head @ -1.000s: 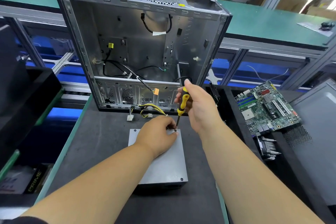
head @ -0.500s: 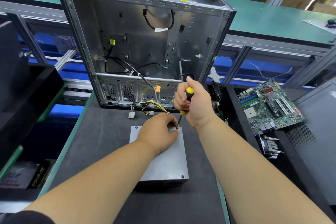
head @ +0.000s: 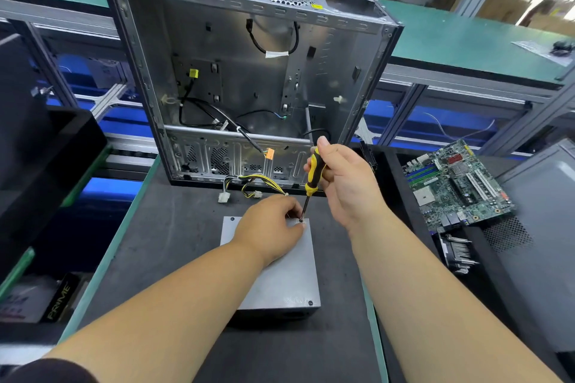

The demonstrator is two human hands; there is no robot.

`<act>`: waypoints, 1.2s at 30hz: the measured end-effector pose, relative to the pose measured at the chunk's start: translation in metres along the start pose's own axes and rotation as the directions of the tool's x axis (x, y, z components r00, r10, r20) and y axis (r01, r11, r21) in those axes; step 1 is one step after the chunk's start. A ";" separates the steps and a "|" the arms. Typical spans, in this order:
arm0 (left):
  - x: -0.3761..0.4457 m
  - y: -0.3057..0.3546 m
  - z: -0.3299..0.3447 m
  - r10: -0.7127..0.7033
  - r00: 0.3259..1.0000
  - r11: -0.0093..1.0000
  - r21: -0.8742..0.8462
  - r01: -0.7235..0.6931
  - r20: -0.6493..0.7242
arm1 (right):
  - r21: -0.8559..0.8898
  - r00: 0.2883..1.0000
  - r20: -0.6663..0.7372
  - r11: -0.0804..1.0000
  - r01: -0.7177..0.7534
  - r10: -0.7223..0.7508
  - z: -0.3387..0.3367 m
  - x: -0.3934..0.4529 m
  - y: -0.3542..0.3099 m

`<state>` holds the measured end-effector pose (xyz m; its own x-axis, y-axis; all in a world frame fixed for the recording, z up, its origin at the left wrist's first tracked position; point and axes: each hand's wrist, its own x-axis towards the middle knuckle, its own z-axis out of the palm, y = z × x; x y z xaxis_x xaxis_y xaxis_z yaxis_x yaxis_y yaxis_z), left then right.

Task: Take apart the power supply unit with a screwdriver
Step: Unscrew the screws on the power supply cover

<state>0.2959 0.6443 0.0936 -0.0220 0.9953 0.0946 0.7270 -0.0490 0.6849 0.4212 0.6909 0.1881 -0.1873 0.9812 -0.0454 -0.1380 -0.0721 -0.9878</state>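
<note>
- Head view, power supply (head: 280,274): grey metal box, flat on the dark mat (head: 174,242), near side of the open computer case (head: 249,81).
- Screwdriver (head: 314,179): yellow-and-black handle, held nearly upright, tip set at the box's far right corner.
- Right hand (head: 345,183): fingers wrapped round the screwdriver handle.
- Left hand (head: 270,227): resting on the box top, fingertips pinched together at the screwdriver tip; what they hold cannot be told.
- Yellow-and-black cables (head: 255,185): lying between case and box.
- Circuit board (head: 457,185): in a black tray to the right.
</note>
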 end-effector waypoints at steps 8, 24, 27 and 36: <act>0.001 -0.001 0.001 -0.011 1.000 1.000 -0.022 0.011 0.002 | -0.013 0.986 -0.145 0.996 0.085 -0.086 0.013 -0.008 0.011; 0.002 -0.004 0.002 -0.016 1.000 1.000 -0.006 0.016 0.009 | 0.003 0.998 0.054 0.999 -0.043 0.043 0.035 0.006 0.002; 0.001 -0.004 0.002 -0.025 1.000 1.000 -0.002 0.025 0.008 | 0.037 0.985 0.129 0.992 -0.121 0.116 0.030 0.014 -0.002; 0.000 0.001 -0.001 -0.051 0.998 0.998 -0.040 0.052 0.023 | 0.120 0.991 0.114 0.990 -0.079 0.065 0.007 0.017 0.005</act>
<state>0.2955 0.6444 0.0948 -0.0434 0.9981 0.0432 0.6972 -0.0007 0.7169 0.4109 0.7058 0.1829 -0.3056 0.9477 -0.0925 -0.2381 -0.1701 -0.9562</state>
